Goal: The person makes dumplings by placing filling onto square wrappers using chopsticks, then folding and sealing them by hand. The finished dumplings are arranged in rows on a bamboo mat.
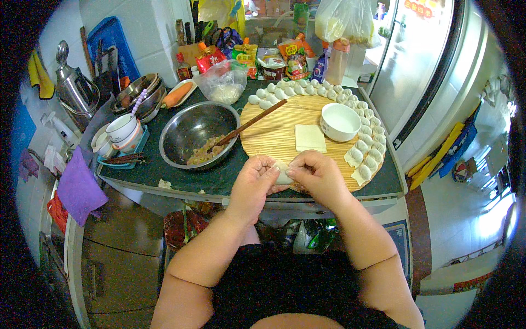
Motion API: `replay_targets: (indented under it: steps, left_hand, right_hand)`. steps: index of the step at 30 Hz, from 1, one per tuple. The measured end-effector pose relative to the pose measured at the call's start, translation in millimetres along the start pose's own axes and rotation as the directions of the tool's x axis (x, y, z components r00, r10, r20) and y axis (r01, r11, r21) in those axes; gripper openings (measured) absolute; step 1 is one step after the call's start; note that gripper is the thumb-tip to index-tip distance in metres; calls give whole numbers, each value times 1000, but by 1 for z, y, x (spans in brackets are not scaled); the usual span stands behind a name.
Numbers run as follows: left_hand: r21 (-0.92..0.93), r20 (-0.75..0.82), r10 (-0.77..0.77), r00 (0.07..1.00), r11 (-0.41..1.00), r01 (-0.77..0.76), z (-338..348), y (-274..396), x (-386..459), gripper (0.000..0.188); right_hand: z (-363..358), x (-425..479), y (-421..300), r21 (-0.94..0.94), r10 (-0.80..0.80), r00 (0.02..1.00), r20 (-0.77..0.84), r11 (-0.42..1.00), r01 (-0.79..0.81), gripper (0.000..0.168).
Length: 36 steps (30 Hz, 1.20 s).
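A folded wonton (283, 174) of pale dough is pinched between the fingers of my left hand (255, 181) and my right hand (315, 174), in front of the counter's near edge. Beyond them a stack of square wrappers (310, 138) lies on a round bamboo mat (271, 127). A white bowl (340, 122) stands on the mat beside the wrappers. Shaped wontons (365, 135) line the mat's far and right rim in a curved double row. To the left, a steel mixing bowl (176, 135) holds minced filling (205, 154), with brown chopsticks (254, 121) leaning across its rim.
Behind the mat stand sauce pouches (245, 57) and a plastic bag of white powder (225, 88). A carrot (177, 95) lies in a dish. Stacked bowls (123, 129) sit in a blue tray at the left. Plastic bags (345, 24) hang at the back right.
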<state>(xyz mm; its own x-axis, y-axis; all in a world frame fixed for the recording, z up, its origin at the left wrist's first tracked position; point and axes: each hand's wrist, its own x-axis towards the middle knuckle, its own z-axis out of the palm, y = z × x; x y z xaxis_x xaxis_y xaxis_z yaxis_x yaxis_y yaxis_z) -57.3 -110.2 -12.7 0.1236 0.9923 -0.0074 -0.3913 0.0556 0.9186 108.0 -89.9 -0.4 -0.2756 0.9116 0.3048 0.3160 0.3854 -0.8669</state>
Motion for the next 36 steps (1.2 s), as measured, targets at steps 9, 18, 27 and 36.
replay_targets:
  steps: [9,18,27,36]
  left_hand:
    - [338,39,195,980,921,-196,-8,-3,0,12]
    - [762,211,555,805,423,-491,-4,3,-3,11]
    - [420,111,263,958,861,-286,-9,2,-5,17]
    - [207,-31,5,1000,978,1,-22,11,-6,13]
  right_hand:
    - [-1,-1,-3,126,109,993,53,985,-115,14]
    - [2,-1,-11,-17,121,988,96,993,-120,18]
    - [3,1,-2,56,111,992,57,992,-115,15]
    - [-7,4,1,58,137,988,66,988,-141,16]
